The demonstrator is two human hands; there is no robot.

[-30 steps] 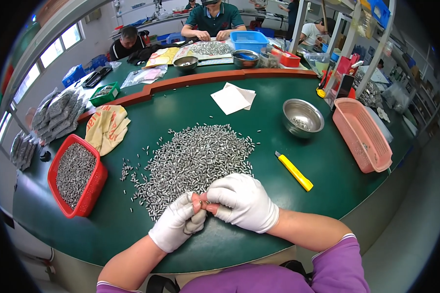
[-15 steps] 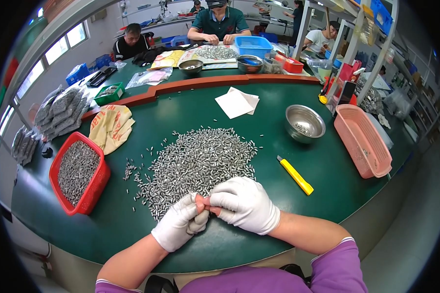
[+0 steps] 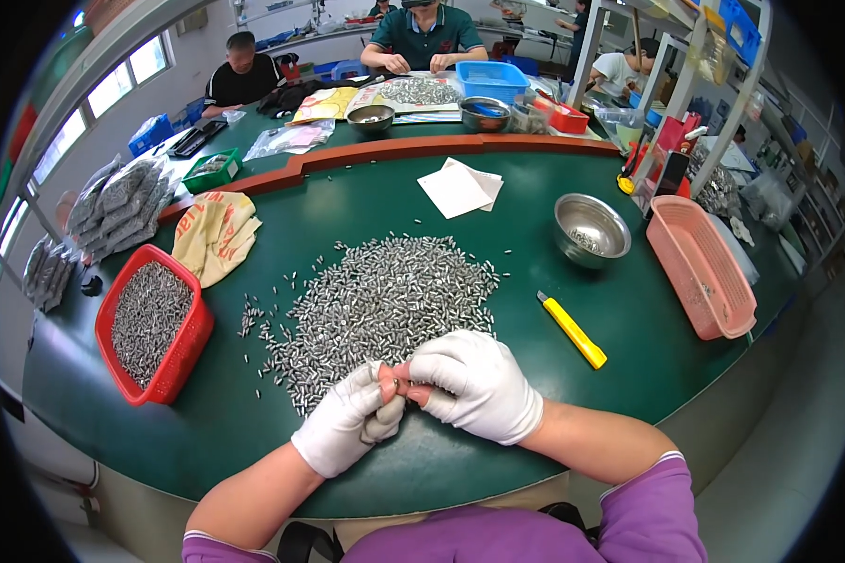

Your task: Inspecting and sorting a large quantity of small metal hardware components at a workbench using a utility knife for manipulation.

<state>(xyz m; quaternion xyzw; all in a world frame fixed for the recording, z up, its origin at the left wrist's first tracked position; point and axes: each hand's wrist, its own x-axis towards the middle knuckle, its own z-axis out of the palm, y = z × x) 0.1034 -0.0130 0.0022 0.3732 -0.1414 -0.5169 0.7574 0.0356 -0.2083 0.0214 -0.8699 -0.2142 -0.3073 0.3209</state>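
Observation:
Both hands wear white gloves with bare fingertips and meet just in front of a heap of small silver metal pins (image 3: 385, 296). My left hand (image 3: 352, 418) is closed, thumb and fingertip pinching what looks like one small metal pin, mostly hidden by the fingers. My right hand (image 3: 474, 385) is closed too, its fingertips touching those of the left; what they hold is hidden. To the left, a red plastic basket (image 3: 197, 324) is filled with similar small metal pieces. A yellow utility knife (image 3: 573, 331) lies right of the heap.
A steel bowl (image 3: 618, 220) with a few pieces and a pink basket (image 3: 690, 253) stand at right. White paper (image 3: 455, 190) lies beyond the heap. A cloth bag (image 3: 216, 230) and stacked grey bags (image 3: 127, 206) sit at far left. Past a red-brown ledge (image 3: 394, 147), other people work.
The view has shifted slightly. My hands stay together at the heap's near edge; the fingertips have turned a little, and a small dark metallic spot now shows between them.

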